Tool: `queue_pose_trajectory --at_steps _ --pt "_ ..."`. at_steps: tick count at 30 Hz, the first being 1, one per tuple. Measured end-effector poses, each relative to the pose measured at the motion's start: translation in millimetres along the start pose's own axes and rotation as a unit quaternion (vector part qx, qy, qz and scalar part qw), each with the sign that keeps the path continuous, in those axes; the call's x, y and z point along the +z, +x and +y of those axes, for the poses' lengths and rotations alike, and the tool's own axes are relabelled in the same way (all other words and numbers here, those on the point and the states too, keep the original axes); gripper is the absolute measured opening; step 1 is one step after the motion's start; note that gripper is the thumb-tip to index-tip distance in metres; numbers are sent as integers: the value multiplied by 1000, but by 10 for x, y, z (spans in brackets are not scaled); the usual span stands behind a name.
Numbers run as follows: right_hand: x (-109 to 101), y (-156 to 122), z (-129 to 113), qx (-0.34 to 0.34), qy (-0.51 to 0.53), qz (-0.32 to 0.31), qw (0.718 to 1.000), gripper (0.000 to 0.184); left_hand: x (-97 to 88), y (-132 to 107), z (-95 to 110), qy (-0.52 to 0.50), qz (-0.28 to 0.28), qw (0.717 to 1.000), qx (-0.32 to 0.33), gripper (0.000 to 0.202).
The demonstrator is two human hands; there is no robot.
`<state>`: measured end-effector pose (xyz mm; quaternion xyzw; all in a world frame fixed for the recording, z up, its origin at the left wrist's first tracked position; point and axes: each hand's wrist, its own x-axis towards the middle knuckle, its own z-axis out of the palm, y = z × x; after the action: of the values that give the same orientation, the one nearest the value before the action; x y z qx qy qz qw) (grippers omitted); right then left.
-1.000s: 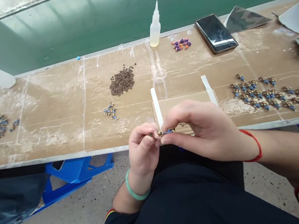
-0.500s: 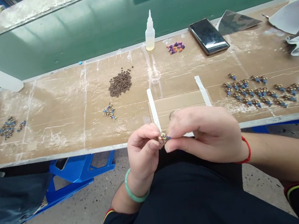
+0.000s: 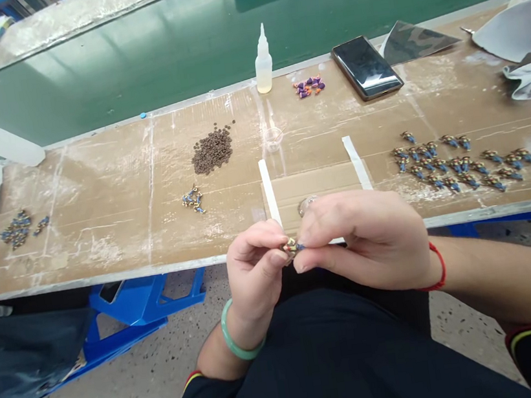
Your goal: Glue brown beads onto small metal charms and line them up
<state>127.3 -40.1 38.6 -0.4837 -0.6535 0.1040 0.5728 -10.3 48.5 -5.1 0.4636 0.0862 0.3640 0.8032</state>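
Just in front of the table's near edge, a small blue and gold figurine [image 3: 292, 246] is pinched between my two hands. My left hand [image 3: 256, 265], with a green bangle at its wrist, closes thumb and forefinger on the figurine's left end. My right hand [image 3: 361, 235], with a red cord at the wrist, grips the blue right end. Fingertips cover much of the piece. Behind my hands lies a cardboard piece [image 3: 317, 182] with white strips at both sides, and a clear round item [image 3: 306, 205] partly hidden by my right hand.
Small brown discs [image 3: 213, 150] form a pile, with a few blue-gold figurines [image 3: 193, 200] nearer. More figurines [image 3: 459, 163] lie at right and others [image 3: 18, 229] at left. A dropper bottle [image 3: 263, 65], purple-orange pieces [image 3: 309, 86] and a black phone-like device [image 3: 367, 67] are along the back.
The view has shifted slightly, and a little more of the clear round item shows behind my right hand. Both hands keep their pinch on the figurine, almost unmoved.
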Motion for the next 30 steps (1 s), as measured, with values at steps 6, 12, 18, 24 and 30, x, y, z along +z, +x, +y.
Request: queue_pose_trajectory --at_steps 6,12,18,24,30 --pt "-42 -1 -32 -1 -28 -19 999 15 26 20 4 18 -15 999 22 5" --pt "-44 -19 -49 -4 -45 -14 999 17 57 28 10 42 -3 998 44 4" --pt "-23 -43 -55 -63 -103 17 993 17 95 -36 35 79 6 995 63 13" --pt "-47 -57 -42 -134 -207 12 969 12 106 -102 52 88 15 994 65 16" --pt "-115 -96 -75 -119 -172 6 978 15 115 -121 15 86 48 992 77 13"
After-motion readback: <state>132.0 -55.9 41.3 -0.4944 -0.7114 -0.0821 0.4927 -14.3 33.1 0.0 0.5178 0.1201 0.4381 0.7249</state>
